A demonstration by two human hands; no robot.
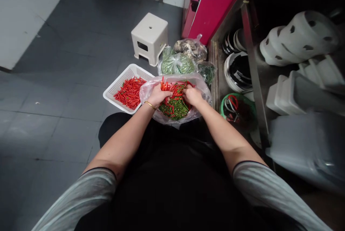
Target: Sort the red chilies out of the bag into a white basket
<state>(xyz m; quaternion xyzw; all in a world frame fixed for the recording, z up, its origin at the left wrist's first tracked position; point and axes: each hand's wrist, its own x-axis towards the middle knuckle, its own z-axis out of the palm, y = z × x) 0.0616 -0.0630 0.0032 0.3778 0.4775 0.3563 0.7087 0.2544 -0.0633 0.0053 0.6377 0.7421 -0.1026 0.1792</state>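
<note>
Thin red chilies point(165, 86) are being clamped by the left hand point(157, 96); under its fingers, a translucent plastic bag point(202, 84) is being reached into by the right hand point(193, 95), whose finger state cannot be told.

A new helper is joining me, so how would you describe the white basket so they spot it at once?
Find the pale stool standing on the grey floor. Below it in view, just left of the open plastic bag, sits the white basket. Its perforated walls and heap of almost entirely red chillies set it apart from the bag's red-and-green mix.
</note>
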